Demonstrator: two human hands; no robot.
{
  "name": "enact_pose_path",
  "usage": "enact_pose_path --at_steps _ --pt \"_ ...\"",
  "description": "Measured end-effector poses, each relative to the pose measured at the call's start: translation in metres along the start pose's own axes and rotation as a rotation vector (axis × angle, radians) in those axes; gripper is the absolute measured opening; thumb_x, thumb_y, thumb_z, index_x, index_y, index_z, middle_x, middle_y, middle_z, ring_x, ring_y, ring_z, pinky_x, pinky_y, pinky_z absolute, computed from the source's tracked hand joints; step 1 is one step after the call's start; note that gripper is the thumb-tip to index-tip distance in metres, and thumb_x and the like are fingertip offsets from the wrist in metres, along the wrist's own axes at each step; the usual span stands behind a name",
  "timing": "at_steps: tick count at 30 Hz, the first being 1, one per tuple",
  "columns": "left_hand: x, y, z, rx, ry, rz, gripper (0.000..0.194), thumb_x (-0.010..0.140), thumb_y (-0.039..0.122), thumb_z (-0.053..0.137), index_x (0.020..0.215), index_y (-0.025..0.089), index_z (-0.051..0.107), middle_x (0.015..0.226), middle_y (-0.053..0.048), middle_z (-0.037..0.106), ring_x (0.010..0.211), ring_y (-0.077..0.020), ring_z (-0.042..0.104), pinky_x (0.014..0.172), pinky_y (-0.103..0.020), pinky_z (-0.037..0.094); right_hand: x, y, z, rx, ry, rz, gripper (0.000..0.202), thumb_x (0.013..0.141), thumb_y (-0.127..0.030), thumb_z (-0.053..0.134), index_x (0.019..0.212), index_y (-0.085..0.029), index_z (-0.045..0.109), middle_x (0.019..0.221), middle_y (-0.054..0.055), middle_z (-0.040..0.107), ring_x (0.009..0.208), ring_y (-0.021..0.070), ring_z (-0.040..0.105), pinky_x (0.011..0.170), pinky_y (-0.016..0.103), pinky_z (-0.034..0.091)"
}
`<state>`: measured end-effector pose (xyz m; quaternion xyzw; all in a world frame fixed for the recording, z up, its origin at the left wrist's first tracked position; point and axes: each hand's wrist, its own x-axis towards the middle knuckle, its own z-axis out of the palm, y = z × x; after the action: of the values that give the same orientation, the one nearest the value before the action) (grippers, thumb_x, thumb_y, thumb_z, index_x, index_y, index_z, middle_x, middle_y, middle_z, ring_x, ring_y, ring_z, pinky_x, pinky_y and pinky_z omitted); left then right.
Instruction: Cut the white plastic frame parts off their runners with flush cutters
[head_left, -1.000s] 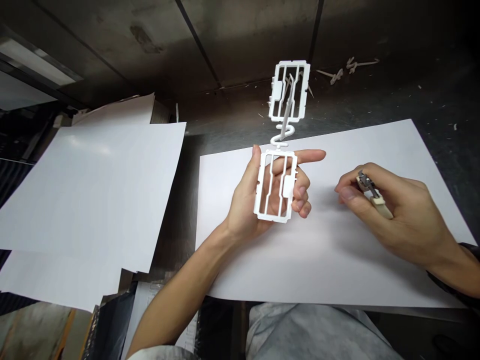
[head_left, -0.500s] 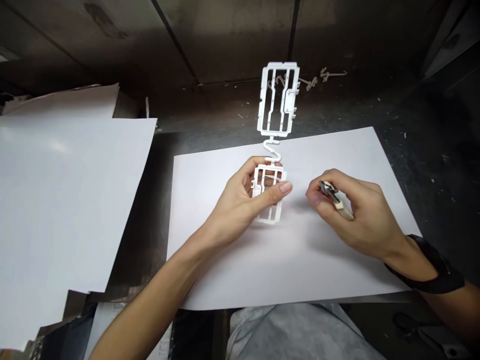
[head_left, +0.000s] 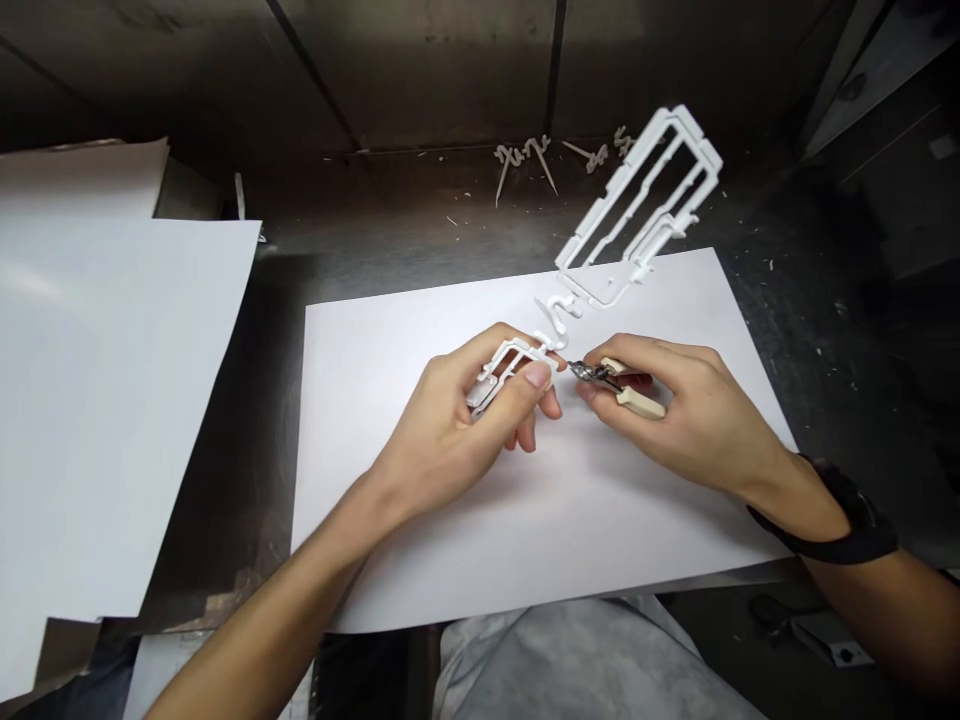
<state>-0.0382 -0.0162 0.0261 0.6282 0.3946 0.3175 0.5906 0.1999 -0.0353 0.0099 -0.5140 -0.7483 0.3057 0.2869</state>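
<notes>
Between thumb and fingers, my left hand grips the lower of two white plastic frames. An S-shaped runner joins it to the upper plastic frame, which sticks out tilted up and to the right. My right hand is closed around cream-handled side cutters. Their metal jaws point left, close to my left fingertips and the lower end of the runner. Whether the jaws touch the plastic I cannot tell. Under both hands lies a white sheet.
A stack of white sheets stands on the left. Cut-off white runner scraps and small chips lie on the dark metal table by the back wall. My lap is at the front edge.
The joined frames have turned, so the upper one leans to the right. My right hand has brought the cutters towards the left hand, and their jaws now point left. The view has shifted slightly.
</notes>
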Motion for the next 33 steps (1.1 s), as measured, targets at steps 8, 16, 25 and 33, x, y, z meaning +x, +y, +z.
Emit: enact_pose_path --at_steps 8,16,25,33 --pt "-0.001 -0.002 -0.001 0.092 -0.017 0.040 0.022 0.111 0.036 0.063 0.097 0.020 0.069 0.085 0.000 0.076 0.060 -0.0133 0.067 0.054 -0.023 0.047 0.000 -0.003 -0.002 0.040 -0.052 0.030 0.014 0.096 -0.010 0.071 0.089 -0.022 0.068 0.090 -0.005 0.068 0.072 0.0152 0.052 0.069 0.032 0.041" --pt "0.001 -0.002 -0.004 0.192 -0.057 0.062 0.023 0.111 0.032 0.064 0.094 0.018 0.072 0.078 0.003 0.073 0.058 -0.0093 0.065 0.051 -0.020 0.044 -0.001 -0.005 -0.004 0.025 -0.112 0.085 0.012 0.096 -0.011 0.068 0.091 -0.021 0.071 0.080 -0.006 0.062 0.070 0.0141 0.050 0.067 0.030 0.038" --pt "0.002 0.005 -0.004 0.107 -0.115 -0.008 0.019 0.108 0.024 0.067 0.091 0.016 0.072 0.084 0.005 0.076 0.059 -0.0062 0.067 0.057 -0.015 0.053 -0.003 -0.005 -0.011 0.160 -0.353 0.241 0.025 0.110 -0.038 0.063 0.093 -0.022 0.072 0.077 -0.003 0.058 0.069 0.0165 0.047 0.064 0.031 0.035" --pt "0.001 0.007 -0.006 0.058 -0.172 -0.108 0.023 0.110 0.028 0.064 0.091 0.017 0.071 0.085 0.003 0.076 0.058 -0.0095 0.068 0.052 -0.018 0.057 -0.003 -0.008 -0.014 0.208 -0.492 0.299 0.037 0.115 -0.047 0.054 0.093 -0.023 0.070 0.075 -0.004 0.049 0.067 0.0164 0.041 0.063 0.032 0.033"
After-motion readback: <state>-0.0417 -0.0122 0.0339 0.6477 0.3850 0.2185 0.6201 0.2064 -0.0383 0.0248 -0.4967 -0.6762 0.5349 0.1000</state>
